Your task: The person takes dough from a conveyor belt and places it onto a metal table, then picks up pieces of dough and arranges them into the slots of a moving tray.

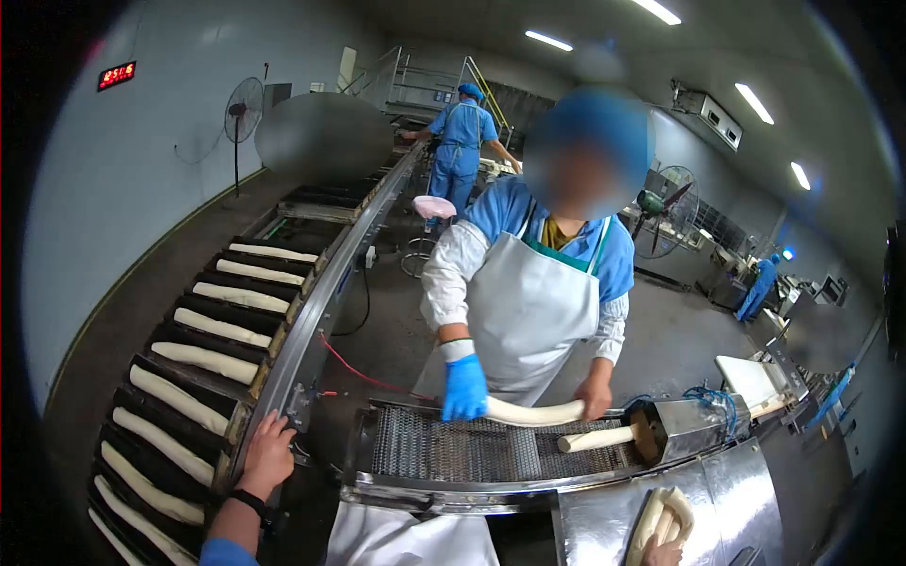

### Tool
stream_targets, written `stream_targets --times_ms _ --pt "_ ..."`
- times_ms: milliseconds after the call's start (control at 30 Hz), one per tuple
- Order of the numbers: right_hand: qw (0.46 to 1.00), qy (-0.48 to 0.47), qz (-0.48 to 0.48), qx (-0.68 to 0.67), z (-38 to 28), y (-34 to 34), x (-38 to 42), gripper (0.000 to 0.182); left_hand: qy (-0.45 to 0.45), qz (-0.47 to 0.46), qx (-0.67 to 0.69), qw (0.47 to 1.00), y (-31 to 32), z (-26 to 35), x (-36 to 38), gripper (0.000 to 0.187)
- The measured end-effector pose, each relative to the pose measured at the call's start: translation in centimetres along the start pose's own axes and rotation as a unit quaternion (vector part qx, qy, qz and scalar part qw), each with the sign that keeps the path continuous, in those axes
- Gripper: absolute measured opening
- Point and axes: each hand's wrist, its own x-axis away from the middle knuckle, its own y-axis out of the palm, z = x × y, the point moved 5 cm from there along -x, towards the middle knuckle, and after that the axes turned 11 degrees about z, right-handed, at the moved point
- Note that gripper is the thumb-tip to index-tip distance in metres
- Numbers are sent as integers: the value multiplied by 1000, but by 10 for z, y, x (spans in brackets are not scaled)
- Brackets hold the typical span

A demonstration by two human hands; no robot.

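My left hand (268,455) rests on the metal rail beside the row of dark trays, fingers apart and holding nothing. Long pale dough strips (205,362) lie in those trays. At the bottom right, my right hand (663,553) is closed on a folded loop of dough (668,514) over the steel table (741,491). Across the mesh belt (453,453), a co-worker in a white apron holds a long dough strip (535,413) between a blue-gloved hand and a bare hand. Another dough piece (596,440) lies on the belt at the machine outlet.
A steel machine housing (694,429) stands at the belt's right end. The long metal rail (326,302) runs away to the back left. Behind the co-worker are a pink stool (434,207), another person in blue and standing fans. A red cable (363,375) hangs near the belt.
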Motion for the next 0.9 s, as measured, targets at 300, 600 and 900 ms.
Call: stream_targets --times_ms 300,600,900 --pt "990 -25 -98 96 -66 17 45 104 -4 19 10 1000 16 -7 -24 37" --pt "998 -21 -59 -6 -84 2 25 81 -17 -11 13 1000 20 -10 -33 38" --pt "986 53 -159 21 -58 -5 -12 85 -17 -15 -12 1000 26 -14 -37 38"
